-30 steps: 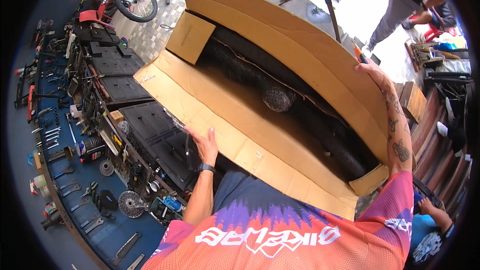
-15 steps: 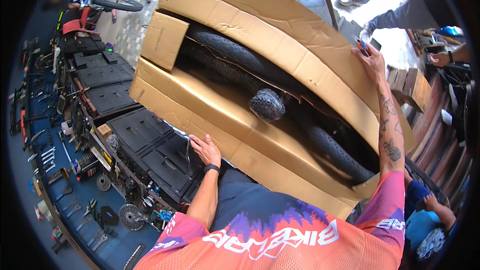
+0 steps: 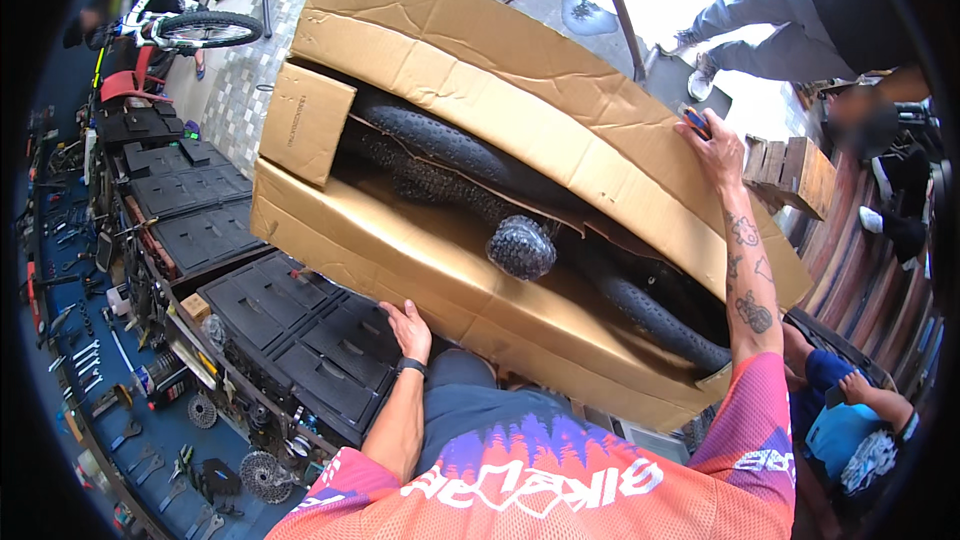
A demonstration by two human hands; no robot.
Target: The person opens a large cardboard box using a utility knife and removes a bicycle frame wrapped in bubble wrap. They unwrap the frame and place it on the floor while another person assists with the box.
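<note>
Between the person's two hands, an opened cardboard box (image 3: 470, 275) lies aslant, its long axis running from far left to near right. Its far flap (image 3: 450, 20) spreads out beyond the opening. Inside, dark tyres (image 3: 655, 312) lie roughly along that same axis. The right hand (image 3: 717, 152) is at the far flap, towards its right end; whether it presses on the cardboard, I cannot tell. The left hand (image 3: 408, 330) is at the box's near edge, left of its middle, with fingers a little apart and nothing visible in them; contact with the edge is unclear. About midway along the opening sits a round, plastic-wrapped bundle (image 3: 521, 247), ahead and to the right of the left hand, which is the nearer one; from the right hand it lies leftward and closer to the person. The right fingers are curled tight around a small blue-and-orange tool (image 3: 697, 122).
</note>
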